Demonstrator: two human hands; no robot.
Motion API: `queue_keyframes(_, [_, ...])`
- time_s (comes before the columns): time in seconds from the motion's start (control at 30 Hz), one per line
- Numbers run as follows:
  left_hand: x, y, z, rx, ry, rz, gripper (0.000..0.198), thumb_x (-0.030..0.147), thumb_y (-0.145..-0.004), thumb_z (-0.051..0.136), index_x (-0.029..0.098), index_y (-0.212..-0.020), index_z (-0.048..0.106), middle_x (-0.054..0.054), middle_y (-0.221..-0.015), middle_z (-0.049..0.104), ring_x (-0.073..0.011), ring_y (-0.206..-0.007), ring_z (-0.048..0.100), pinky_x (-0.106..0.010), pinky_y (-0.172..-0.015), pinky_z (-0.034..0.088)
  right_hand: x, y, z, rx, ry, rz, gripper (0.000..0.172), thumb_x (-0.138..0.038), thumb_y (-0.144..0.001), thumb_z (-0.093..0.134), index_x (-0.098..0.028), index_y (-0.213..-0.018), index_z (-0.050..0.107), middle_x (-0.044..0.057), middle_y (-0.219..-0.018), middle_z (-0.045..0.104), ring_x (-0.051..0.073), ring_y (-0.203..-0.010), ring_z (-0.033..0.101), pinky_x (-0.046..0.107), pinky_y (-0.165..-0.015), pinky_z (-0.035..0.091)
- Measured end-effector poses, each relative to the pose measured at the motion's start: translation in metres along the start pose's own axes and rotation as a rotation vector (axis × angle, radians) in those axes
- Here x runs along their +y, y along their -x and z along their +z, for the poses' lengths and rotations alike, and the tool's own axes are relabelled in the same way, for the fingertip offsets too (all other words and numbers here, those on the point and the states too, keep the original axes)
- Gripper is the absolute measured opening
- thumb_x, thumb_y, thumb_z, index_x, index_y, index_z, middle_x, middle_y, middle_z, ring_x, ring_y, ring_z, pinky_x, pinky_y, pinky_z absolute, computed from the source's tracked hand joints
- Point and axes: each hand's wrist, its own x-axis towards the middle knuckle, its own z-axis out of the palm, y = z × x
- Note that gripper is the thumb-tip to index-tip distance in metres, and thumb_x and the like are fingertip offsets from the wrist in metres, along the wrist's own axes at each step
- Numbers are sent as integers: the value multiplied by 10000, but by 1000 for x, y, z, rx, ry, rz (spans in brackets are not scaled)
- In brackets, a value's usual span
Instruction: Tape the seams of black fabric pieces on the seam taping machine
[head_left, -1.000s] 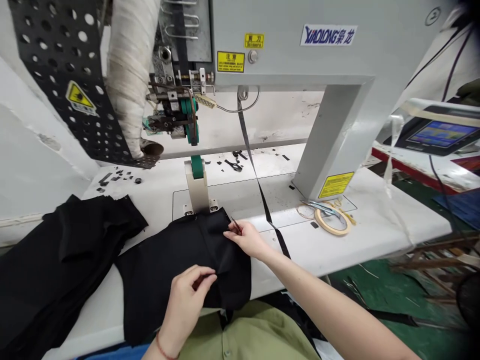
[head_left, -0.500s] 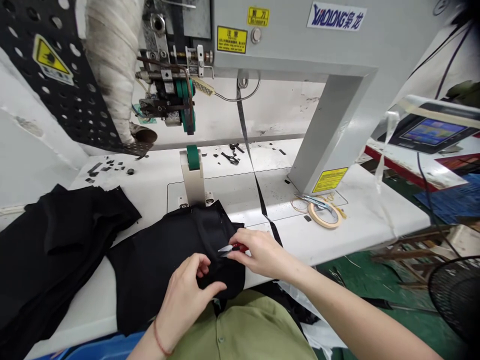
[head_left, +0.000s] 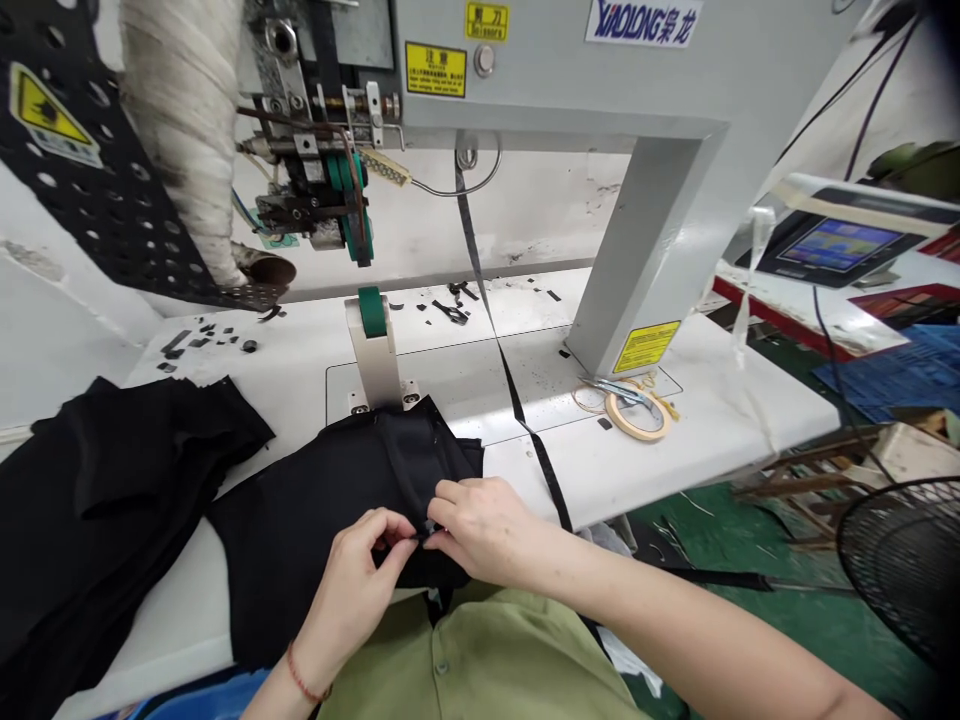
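Note:
Black fabric (head_left: 315, 490) lies over the front of the white machine table. My left hand (head_left: 364, 565) pinches a small bit of this black fabric near its front edge, thumb against forefinger. Close against it, my right hand (head_left: 487, 525) is closed around small thread snips (head_left: 430, 527). Only a glint of the blades shows between the hands, and the red handle is hidden in my palm. The fingertips of both hands almost meet over the fabric. I cannot tell whether the blades touch it.
A taping machine with a green roller (head_left: 372, 312) on a post stands behind the fabric. More black fabric (head_left: 112, 470) is piled at left. Black tape (head_left: 514, 390) hangs down to the table. Scissors (head_left: 622, 390) and a masking tape roll (head_left: 637, 415) lie at right, black scraps (head_left: 454, 310) behind.
My right hand has moved left and down with the snips, now turned mostly out of sight. My left hand has closed from an open curl into a pinch on the fabric. The view has shifted slightly.

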Motion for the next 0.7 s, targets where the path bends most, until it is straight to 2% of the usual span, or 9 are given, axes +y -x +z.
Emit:
queue_keyframes(0.13, [0,-8,-4,-58,117,-86,143,312,-792,548,180,-811,600,-15,-776,620,-146,-719,537,-270,-678,436,3,1,-1,-10,-47,1,201,-378,-865,546,-187,-808,577,12,-773,599,128,-619,524,288,-505,196])
queue_keyframes(0.33, [13,-23,-14,-196,263,-224,177,298,-723,594,140,-799,618,-12,-731,588,-125,-688,492,-254,-658,397,4,0,-9,-70,-147,6,219,-406,-841,585,-197,-899,615,12,-816,622,137,-688,561,268,-523,221])
queue_keyframes(0.7, [13,-27,-11,-145,291,-292,198,283,-690,609,117,-795,628,-16,-723,595,-120,-687,487,-249,-658,373,3,-7,-5,-86,-292,85,213,-397,-853,572,-195,-827,630,13,-815,674,153,-740,604,257,-565,275])
